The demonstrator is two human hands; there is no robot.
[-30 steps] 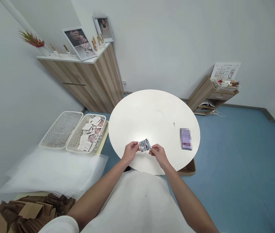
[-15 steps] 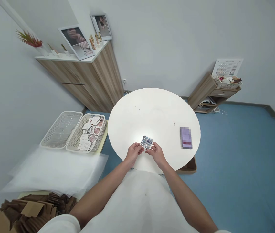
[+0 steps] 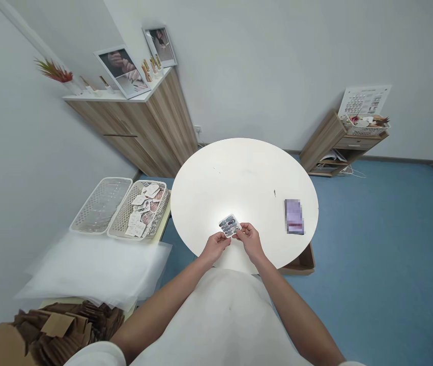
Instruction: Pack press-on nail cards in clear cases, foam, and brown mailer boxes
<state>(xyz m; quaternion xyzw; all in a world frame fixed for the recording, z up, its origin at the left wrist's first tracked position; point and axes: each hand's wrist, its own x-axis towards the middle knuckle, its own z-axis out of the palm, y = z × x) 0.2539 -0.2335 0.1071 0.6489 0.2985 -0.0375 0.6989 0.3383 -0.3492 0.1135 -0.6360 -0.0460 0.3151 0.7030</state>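
Observation:
A small square card of dark, shiny press-on nails (image 3: 229, 225) is held between both hands over the near part of the round white table (image 3: 239, 178). My left hand (image 3: 215, 246) pinches its lower left edge, and my right hand (image 3: 250, 240) grips its right corner. The card lies tilted, with the nails facing up. On the right side of the table rests a blurred purple packet (image 3: 294, 216). A tiny dark bit (image 3: 275, 193) sits to the left of it.
At the left stand two white baskets, one with clear packs (image 3: 102, 206) and one with cards (image 3: 140, 211). White sheets (image 3: 97, 267) and brown folded cardboard (image 3: 67, 330) are nearer me. An open brown box (image 3: 302, 262) sits below the table's right edge.
The card has turned and shifted slightly left. My left hand has moved a little lower along it, while the right hand still grips its right side. The camera view has shifted slightly.

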